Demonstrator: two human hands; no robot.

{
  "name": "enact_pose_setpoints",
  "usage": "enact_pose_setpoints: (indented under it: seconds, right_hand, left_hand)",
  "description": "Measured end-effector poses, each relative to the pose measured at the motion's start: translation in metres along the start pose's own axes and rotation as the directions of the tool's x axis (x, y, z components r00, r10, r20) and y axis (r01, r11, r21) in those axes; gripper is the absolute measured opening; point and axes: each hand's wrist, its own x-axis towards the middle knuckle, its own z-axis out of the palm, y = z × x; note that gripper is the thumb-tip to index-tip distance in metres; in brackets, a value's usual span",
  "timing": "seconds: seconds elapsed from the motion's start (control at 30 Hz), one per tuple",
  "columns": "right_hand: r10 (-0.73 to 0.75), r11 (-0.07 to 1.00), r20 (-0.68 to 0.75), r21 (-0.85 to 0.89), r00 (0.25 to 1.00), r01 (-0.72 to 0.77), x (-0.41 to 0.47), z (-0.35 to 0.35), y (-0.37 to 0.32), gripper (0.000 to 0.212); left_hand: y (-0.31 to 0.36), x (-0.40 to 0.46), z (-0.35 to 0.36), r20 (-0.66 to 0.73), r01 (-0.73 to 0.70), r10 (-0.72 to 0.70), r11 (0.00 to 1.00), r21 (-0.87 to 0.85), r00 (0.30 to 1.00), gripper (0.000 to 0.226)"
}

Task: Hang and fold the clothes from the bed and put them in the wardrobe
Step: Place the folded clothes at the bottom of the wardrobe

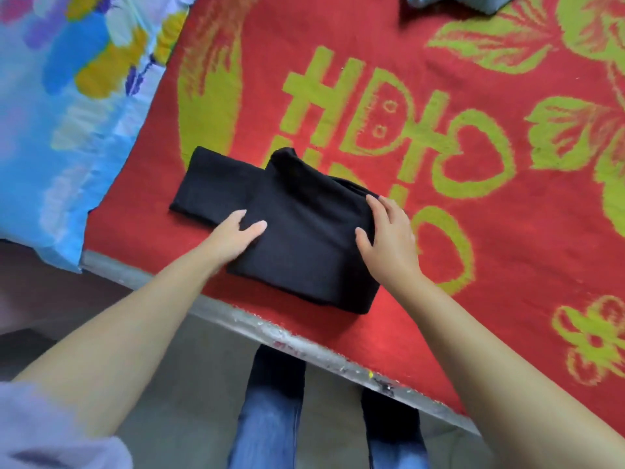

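Folded garment [287, 228] on blanket [439, 231], near bed edge [236, 316]

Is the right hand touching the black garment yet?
Touching. The head view shows the right hand lying flat on the right side of the folded black garment, fingers on the cloth.

We see a black garment [297, 231] folded into a flat, thick bundle on the bed [439, 265], close to its near edge. One narrower folded part sticks out toward the bed's left edge, lying under the wider top layer.
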Motion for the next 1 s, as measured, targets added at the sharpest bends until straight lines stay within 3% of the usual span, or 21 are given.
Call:
enact_pose_setpoints:
  seconds: [0.07,0.17,0.27,0.33,0.4,0.43,0.5,0.53,0.57,0.63,0.7,0.77,0.8,0.87,0.93,1.0]
  right_hand:
    - [-0.051,0.993,-0.002,-0.105,0.999,0.05,0.02,0.002,-0.001,0.063]
    - [0.023,0.959,0.236,-0.279,0.972,0.045,0.05,0.009,0.008,0.061]
    - [0.094,0.928,0.36,-0.37,0.928,0.05,0.062,0.017,0.016,0.055]
    - [0.094,0.947,0.229,-0.32,0.969,-0.016,0.061,0.016,0.018,0.059]
    - [0.255,0.965,0.023,-0.064,0.967,-0.253,0.052,0.009,0.024,0.068]
    - [0.413,0.898,0.038,0.152,0.91,-0.414,0.044,0.004,0.027,0.072]
    - [0.613,0.543,0.374,0.441,0.696,-0.715,0.022,-0.003,0.031,0.066]
    - [0.572,0.404,0.56,0.444,0.599,-0.8,0.012,-0.005,0.033,0.053]
    - [0.504,0.359,0.663,0.422,0.553,-0.833,0.004,-0.008,0.032,0.038]
    - [0.407,0.357,0.713,0.451,0.571,-0.818,0.002,-0.019,0.023,0.024]
    - [0.319,0.341,0.708,0.535,0.63,-0.773,0.009,-0.034,-0.001,0.023]
    - [0.232,0.342,0.682,0.61,0.694,-0.715,0.018,-0.05,-0.04,0.022]
    - [0.195,0.362,0.662,0.637,0.724,-0.68,0.023,-0.055,-0.063,0.02]
    - [0.131,0.409,0.621,0.677,0.773,-0.612,0.032,-0.057,-0.114,0.017]
    - [0.047,0.443,0.592,0.71,0.805,-0.548,0.041,-0.05,-0.165,0.016]
    - [-0.086,0.492,0.59,0.726,0.803,-0.481,0.049,-0.033,-0.208,0.018]
  left_hand:
    - [0.003,0.005,0.015,-0.103,-0.096,0.111,0.986,0.136,0.989,0.043]
    - [0.003,0.007,0.024,-0.213,-0.186,0.218,0.969,0.161,0.953,0.05]
    - [-0.003,0.002,0.027,-0.304,-0.039,0.182,0.906,0.423,0.935,0.065]
    - [-0.004,-0.011,0.034,-0.338,-0.037,0.308,0.785,0.618,0.889,0.071]
    - [0.002,-0.031,0.055,-0.21,-0.24,0.502,0.689,0.684,0.839,0.072]
    - [0.006,-0.04,0.069,-0.117,-0.327,0.531,0.665,0.672,0.839,0.071]
    - [0.018,-0.051,0.095,-0.002,-0.303,0.368,0.769,0.563,0.93,0.065]
    - [0.024,-0.05,0.103,0.006,-0.219,0.248,0.845,0.488,0.969,0.061]
    - [0.03,-0.048,0.107,0.006,-0.146,0.158,0.896,0.42,0.987,0.059]
    - [0.041,-0.04,0.104,0.011,-0.074,0.074,0.949,0.305,0.997,0.055]
    - [0.047,-0.035,0.083,0.059,-0.064,0.055,0.984,0.166,0.997,0.05]
    - [0.051,-0.036,0.05,0.153,-0.035,0.063,0.983,-0.179,0.986,0.048]
    - [0.051,-0.039,0.031,0.208,0.009,0.089,0.904,-0.428,0.974,0.051]
    - [0.044,-0.043,-0.011,0.291,0.147,0.145,0.605,-0.782,0.946,0.065]
    - [0.032,-0.046,-0.055,0.258,0.18,0.209,0.333,-0.926,0.943,0.071]
    - [0.018,-0.044,-0.095,0.129,0.113,0.155,0.109,-0.988,0.979,0.073]
